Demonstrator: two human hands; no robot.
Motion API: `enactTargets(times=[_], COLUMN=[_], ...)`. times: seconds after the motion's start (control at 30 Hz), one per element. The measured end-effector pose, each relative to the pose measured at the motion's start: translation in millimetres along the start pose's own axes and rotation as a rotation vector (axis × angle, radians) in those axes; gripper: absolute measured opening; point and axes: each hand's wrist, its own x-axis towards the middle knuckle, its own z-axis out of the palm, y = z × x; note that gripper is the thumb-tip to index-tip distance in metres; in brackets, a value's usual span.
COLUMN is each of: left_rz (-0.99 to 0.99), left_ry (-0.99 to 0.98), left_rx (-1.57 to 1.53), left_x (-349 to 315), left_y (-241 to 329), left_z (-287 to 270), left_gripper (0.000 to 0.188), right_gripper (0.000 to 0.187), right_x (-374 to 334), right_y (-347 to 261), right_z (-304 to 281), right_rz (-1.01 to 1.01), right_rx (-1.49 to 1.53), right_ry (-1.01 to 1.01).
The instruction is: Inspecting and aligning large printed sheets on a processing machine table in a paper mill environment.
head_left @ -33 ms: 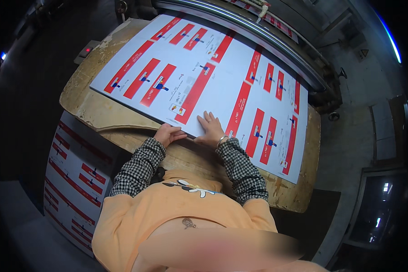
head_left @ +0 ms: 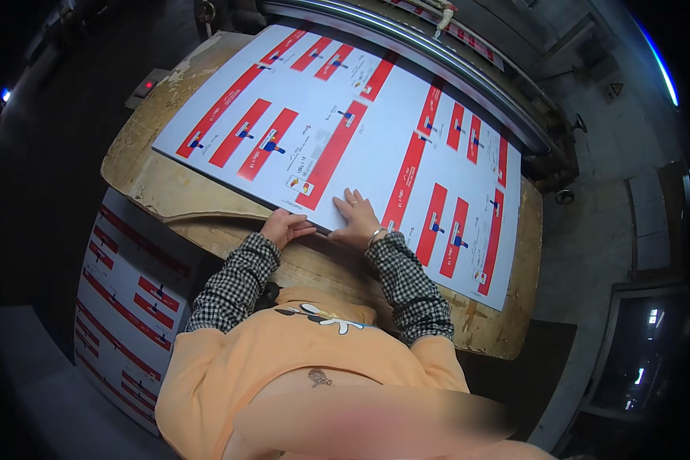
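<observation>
A large white printed sheet [head_left: 360, 169] with red bars and small blue figures lies across a worn wooden board, its far end at a long metal roller [head_left: 422, 57]. At the sheet's near edge, my left hand [head_left: 287, 228] is closed, with thumb and fingers around the edge. Just to its right, my right hand [head_left: 354, 221] rests open on the white surface, fingers spread and thumb down by the edge. The undersides of both hands are hidden. A dark line under the edge shows another layer beneath, whose kind I cannot make out.
The wooden board [head_left: 134, 149] has rounded corners and a curved near edge. Below left stands a stack of similar printed sheets [head_left: 123, 307]. A small box with a red light [head_left: 147, 86] sits at the board's left, and a handwheel [head_left: 564, 198] is right of the roller.
The printed bars on the far part have slid slightly toward the roller. Both hands stay in the same place.
</observation>
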Motion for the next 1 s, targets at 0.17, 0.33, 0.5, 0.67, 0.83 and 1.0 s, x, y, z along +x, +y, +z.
enactTargets(times=[0.17, 0.33, 0.5, 0.67, 0.83, 1.0], left_rz=[-0.008, -0.011, 0.008, -0.019, 0.007, -0.052], left_ry=[0.029, 0.039, 0.066, 0.05, 0.074, 0.065], left_rx=[0.024, -0.081, -0.03, -0.025, 0.022, 0.05], left_x=[1, -2, -3, 0, 3, 4], left_y=[-2, -5, 0, 0, -3, -1], left_z=[-5, -2, 5, 2, -2, 3], left_gripper=[0.025, 0.022, 0.023, 0.02, 0.02, 0.03], right_gripper=[0.039, 0.031, 0.032, 0.036, 0.044, 0.065], right_x=[0, -11, -16, -10, 28, 37], right_y=[6, 6, -2, 11, 37, 27], right_z=[-39, -60, -29, 1, -1, 0], right_rz=[-0.051, -0.144, 0.001, -0.038, 0.123, 0.219], right_rx=[0.414, 0.629, 0.655, 0.607, 0.541, 0.301], right_ry=[-0.037, 0.19, 0.086, 0.083, 0.215, 0.117])
